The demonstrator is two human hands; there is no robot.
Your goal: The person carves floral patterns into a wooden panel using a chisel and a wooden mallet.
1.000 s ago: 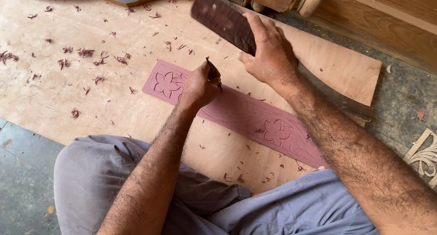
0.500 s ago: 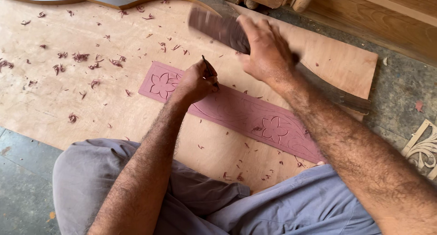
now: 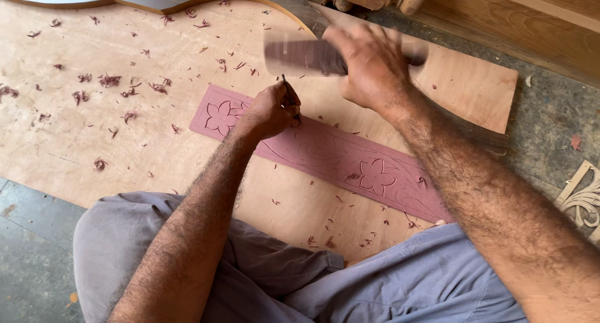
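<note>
Red wood shavings (image 3: 109, 80), pale carved ornament (image 3: 584, 201)

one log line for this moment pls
left hand: grips thin metal chisel on long reddish carved wooden strip | right hand: holds dark blurred wooden mallet above

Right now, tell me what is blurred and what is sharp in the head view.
In the head view, the right hand and the dark block it grips are smeared by motion blur; the left hand with its thin chisel, the pink carved strip and the shavings on the plywood board are sharp; lighting is soft and even, without glare.
</note>
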